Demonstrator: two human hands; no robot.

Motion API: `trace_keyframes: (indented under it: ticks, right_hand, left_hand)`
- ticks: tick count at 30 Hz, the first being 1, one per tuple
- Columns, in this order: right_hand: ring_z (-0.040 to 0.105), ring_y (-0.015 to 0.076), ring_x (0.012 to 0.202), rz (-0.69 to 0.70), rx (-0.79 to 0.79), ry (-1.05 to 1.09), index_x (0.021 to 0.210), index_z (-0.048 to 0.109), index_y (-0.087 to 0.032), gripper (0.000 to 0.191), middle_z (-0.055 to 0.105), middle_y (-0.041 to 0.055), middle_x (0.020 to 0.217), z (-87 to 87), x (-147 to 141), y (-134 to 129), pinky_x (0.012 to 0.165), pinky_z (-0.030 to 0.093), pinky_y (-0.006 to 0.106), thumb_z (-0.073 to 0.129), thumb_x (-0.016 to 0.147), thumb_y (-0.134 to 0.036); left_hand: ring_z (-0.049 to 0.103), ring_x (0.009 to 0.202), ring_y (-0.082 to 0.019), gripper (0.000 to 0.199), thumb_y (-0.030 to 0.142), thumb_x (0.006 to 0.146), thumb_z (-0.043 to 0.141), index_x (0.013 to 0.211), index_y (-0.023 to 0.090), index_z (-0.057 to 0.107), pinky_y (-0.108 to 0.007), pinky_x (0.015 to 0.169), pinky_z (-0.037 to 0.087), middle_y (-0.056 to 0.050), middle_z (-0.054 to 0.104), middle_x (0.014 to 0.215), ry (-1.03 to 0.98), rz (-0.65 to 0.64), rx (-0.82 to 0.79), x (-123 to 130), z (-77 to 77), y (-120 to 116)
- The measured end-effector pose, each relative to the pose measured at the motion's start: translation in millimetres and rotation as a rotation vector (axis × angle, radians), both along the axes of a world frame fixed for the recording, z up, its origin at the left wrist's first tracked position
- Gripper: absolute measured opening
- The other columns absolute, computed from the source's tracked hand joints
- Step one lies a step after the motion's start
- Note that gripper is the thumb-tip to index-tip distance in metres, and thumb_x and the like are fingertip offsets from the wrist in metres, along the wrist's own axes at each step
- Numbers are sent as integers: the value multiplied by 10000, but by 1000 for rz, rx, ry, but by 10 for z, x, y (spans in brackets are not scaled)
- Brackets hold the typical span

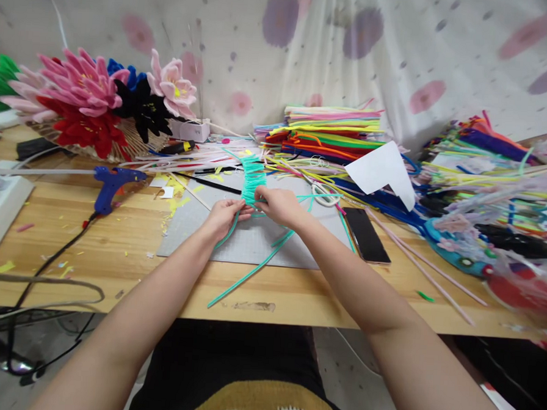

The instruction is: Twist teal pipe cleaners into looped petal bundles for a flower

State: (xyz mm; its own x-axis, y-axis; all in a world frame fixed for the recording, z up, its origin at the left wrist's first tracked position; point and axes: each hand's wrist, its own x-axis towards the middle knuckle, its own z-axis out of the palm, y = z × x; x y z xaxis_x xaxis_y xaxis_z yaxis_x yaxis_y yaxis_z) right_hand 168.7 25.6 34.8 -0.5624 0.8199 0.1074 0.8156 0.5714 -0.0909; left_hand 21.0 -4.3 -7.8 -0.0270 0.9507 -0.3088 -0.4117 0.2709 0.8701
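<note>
Head view: two bare arms reach out over a wood table [129,246]. Near its edge a long teal stem [246,276] lies slanting across a gray mat [262,241]. Over the middle of the mat the left hand [224,218] and right hand [278,205] are close together, fingers curled. Both pinch the near end of a teal coil [253,178] made of looped fuzzy stems, which reaches away from them. Just right of the mat lies a dark phone [367,235]. A thin pink stick [428,274] lies slanting to the right of it. To the left sits a blue glue gun [112,184] with a black cord. Farther back, a white paper [381,171] leans on a heap of stems. Far left is a bunch of fuzzy flowers [95,101], pink, red and black. Far middle is a stack [332,131] of stems in many colors, in front of a spotted cloth [355,44].
</note>
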Motion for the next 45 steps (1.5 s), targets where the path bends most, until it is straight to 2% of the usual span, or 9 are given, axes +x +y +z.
trace_keyframes:
  ticks: [5,8,17,23,28,40,43,45]
  right_hand:
    - [551,183,891,25,168,17,1017,559,-204,297,638,78,974,-63,10,-54,613,282,258,324,904,-346]
    - [542,179,921,19,207,32,1009,567,-196,338,629,81,1008,-130,56,-53,628,284,258,267,923,-327]
    - [581,172,929,-40,104,53,1034,573,-211,323,647,61,1041,-253,60,-87,659,335,252,288,920,-314]
    - [602,161,912,-140,60,95,987,594,-222,288,668,39,1005,-227,-8,-125,647,351,250,339,899,-323]
    - [606,171,909,-231,55,97,981,613,-231,297,675,35,1000,-202,-70,-158,679,372,250,341,885,-305]
    - [629,224,853,-449,17,56,966,624,-166,300,680,116,905,-176,-320,-122,693,428,290,403,839,-323]
    - [627,219,868,-436,-17,36,1000,605,-174,298,678,110,930,-174,-312,-129,706,433,294,386,856,-315]
    - [620,217,898,-365,-40,10,1028,585,-195,303,675,97,970,-150,-257,-139,719,434,300,378,870,-350]
  left_hand:
    - [637,662,-101,131,95,781,556,650,102,569,-246,733,505,-40,649,646,-46,136,38,-30,15,25]
    - [638,681,-96,143,80,793,526,655,106,555,-265,779,502,-35,657,674,-66,184,47,-51,30,27]
    - [617,642,-74,167,89,774,546,614,127,516,-276,818,493,4,615,612,-75,245,70,-58,-7,27]
    - [617,635,-69,167,77,759,564,610,129,511,-249,765,510,19,599,575,-91,290,80,-37,-28,8]
    - [625,636,-92,153,83,745,582,612,116,516,-295,778,510,-4,610,593,-104,313,100,-3,-53,4]
    - [632,611,-97,185,60,770,540,593,112,525,-260,731,507,-15,619,575,-93,353,104,69,-48,3]
    - [629,610,-92,167,67,766,549,606,110,528,-268,745,507,-12,618,584,-112,361,103,36,-49,8]
    - [625,609,-89,148,76,762,560,621,111,530,-275,752,508,-7,617,589,-117,374,100,4,-44,11]
